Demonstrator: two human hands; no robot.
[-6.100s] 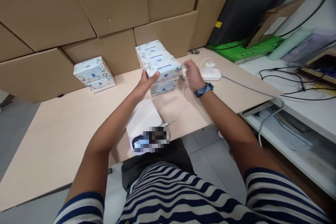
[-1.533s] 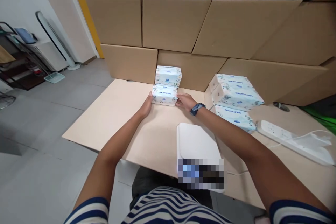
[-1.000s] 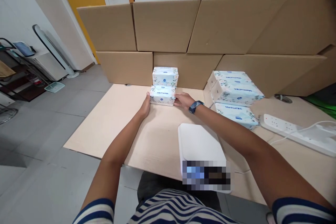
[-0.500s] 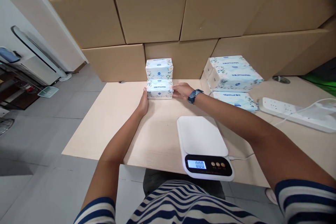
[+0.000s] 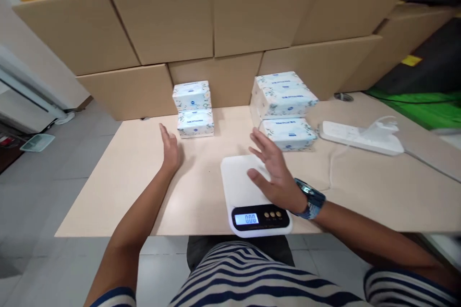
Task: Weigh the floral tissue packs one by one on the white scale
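Now that the left hand and the right hand had come away from the nearer left tissue pack, it stood unheld on the table, just in front of the higher-topped pack, which suggested that its placing was done. The left hand's grip was wide, holding nothing, to the left of both packs. The right hand's grip, likewise spread and unladen, hovered over the white scale, which read 0.00, near the right stack of packs.
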